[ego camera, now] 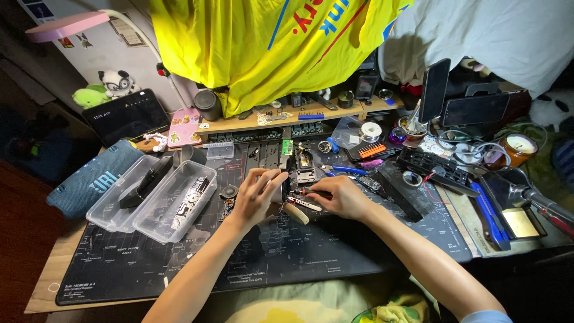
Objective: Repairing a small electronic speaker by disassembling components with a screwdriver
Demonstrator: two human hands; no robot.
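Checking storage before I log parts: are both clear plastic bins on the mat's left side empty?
No, both clear bins hold dark parts: one long black piece in the left bin, a patterned strip in the right.

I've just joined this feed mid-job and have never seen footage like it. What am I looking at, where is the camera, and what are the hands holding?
There is one picture, from a camera worn on the person's head, looking down at a cluttered desk. No machine is involved: both arms are the person's own. The left hand grips a small dark device with its circuit parts exposed, steadying it on a dark desk mat printed with a world map. The right hand holds a small red-handled screwdriver pointed at the device. To the left lie clear plastic trays holding parts and a blue cylinder speaker. To the right are a tray of orange screwdriver bits and a candle in a jar.
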